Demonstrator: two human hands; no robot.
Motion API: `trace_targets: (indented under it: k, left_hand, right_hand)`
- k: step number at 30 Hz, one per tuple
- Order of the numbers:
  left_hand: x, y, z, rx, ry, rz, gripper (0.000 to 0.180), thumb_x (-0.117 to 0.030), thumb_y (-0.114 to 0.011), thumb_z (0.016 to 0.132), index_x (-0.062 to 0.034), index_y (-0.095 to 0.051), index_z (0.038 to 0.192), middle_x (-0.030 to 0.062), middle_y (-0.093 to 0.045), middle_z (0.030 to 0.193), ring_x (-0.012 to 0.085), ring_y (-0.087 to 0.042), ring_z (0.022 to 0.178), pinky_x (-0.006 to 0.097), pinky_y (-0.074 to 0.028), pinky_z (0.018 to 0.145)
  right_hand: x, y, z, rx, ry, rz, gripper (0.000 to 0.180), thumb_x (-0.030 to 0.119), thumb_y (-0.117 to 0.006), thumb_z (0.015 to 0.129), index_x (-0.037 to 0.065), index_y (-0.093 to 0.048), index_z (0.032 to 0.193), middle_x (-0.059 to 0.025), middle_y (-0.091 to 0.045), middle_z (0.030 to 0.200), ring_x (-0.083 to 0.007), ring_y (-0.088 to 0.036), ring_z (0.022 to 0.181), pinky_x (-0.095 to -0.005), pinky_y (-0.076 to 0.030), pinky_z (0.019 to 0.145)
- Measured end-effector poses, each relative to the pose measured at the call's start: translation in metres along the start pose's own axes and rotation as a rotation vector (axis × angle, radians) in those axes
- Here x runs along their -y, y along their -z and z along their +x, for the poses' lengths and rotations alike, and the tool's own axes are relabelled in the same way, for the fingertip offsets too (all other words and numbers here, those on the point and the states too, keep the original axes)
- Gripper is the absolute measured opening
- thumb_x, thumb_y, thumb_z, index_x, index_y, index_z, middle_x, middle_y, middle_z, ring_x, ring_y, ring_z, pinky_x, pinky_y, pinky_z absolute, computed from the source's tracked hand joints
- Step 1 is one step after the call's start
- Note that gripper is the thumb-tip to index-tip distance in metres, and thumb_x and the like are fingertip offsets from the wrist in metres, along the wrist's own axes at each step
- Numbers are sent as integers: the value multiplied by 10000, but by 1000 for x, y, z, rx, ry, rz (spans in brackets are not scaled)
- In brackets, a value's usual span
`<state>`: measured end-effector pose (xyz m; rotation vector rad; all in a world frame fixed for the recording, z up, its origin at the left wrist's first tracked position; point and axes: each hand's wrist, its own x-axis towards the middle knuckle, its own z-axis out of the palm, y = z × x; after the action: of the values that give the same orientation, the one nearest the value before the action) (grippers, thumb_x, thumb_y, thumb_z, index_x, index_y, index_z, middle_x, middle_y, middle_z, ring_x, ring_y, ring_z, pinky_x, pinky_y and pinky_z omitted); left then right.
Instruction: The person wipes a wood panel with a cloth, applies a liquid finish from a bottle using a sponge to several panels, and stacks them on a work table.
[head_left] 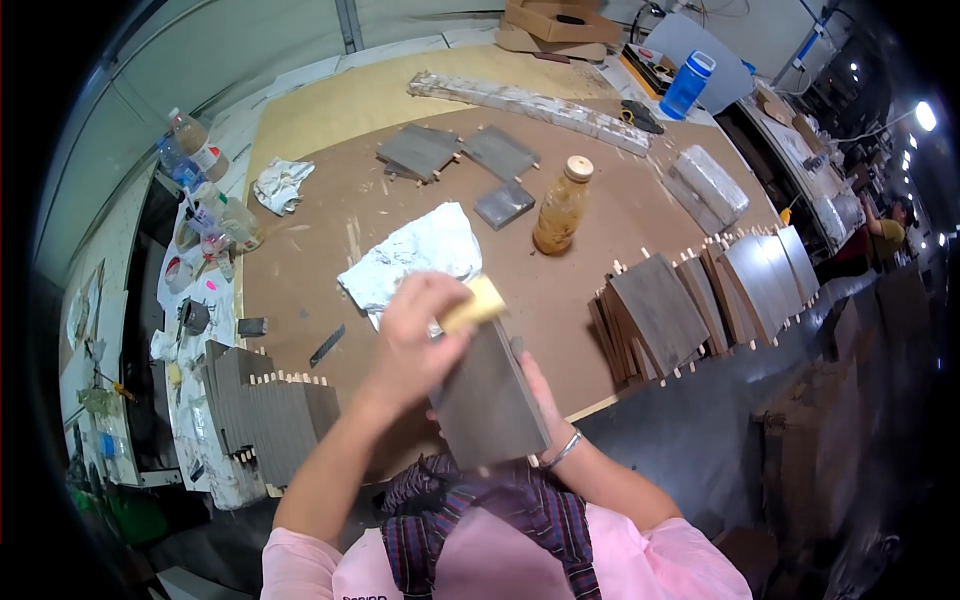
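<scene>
My left hand (415,325) is closed around a yellow sponge-like block (482,302), which it presses near the far end of a grey-brown board (488,400). That board is tilted in front of my chest, with small pale dowel pegs along its near edge. Gripping the board's right side from beneath is my right hand (541,400), its fingers partly hidden by the board. Just beyond the sponge lies a crumpled white cloth (420,255). A bottle of brownish liquid (564,205) stands upright farther right.
Pegged boards stand in rows at the right (655,310) and the left (265,410). Flat boards (418,150) and a small grey block (504,204) lie mid-table. A long plastic-wrapped bar (530,105), a blue bottle (688,87) and a wrapped bundle (706,188) sit farther back.
</scene>
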<state>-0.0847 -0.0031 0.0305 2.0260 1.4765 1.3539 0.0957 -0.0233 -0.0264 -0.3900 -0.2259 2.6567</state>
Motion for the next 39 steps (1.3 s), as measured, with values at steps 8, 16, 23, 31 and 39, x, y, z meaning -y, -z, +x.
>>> trace_targets:
  k: [8, 16, 23, 31, 39]
  left_hand:
    - [4, 18, -10, -82, 159, -87, 300, 56, -670, 705, 5, -603, 993, 105, -594, 1019, 207, -589, 943, 306, -465, 846]
    - [-9, 12, -38, 5, 191, -221, 353, 44, -670, 697, 0, -599, 1041, 86, -580, 1065, 177, -566, 966, 283, -453, 847]
    - [-16, 8, -37, -21, 181, -174, 355, 21, -701, 675, -5, -615, 1019, 99, -598, 1011, 200, -582, 916, 299, -465, 806]
    - [-20, -1, -45, -8, 661, -1069, 328, -95, -627, 891, 36, -540, 1179, 122, -614, 1110, 206, -628, 999, 338, -511, 893]
    - [-24, 0, -64, 79, 858, -1392, 435, -215, -567, 956, 65, -460, 1272, 233, -597, 1178, 313, -659, 986, 440, -560, 866]
  right_hand:
    - [15, -5, -1, 46, 109, -62, 922, 754, -323, 862, 116, -213, 1518, -257, -312, 1484, -513, -355, 1316, -582, -358, 1059]
    - [38, 10, -5, -104, 351, -31, 813, 634, -426, 887, 27, -375, 1426, -189, -503, 1358, -330, -533, 1204, -460, -438, 1016]
    - [42, 14, -7, 25, 342, 64, 698, 553, -454, 921, 41, -424, 1394, -168, -524, 1338, -311, -549, 1179, -464, -442, 1012]
    - [44, 23, -13, -27, 395, 62, 669, 528, -450, 899, 48, -469, 1366, -160, -536, 1339, -310, -548, 1197, -457, -427, 1034]
    - [44, 25, -14, -64, 397, 41, 842, 625, -510, 851, 41, -358, 1438, -192, -446, 1416, -353, -466, 1277, -497, -385, 1064]
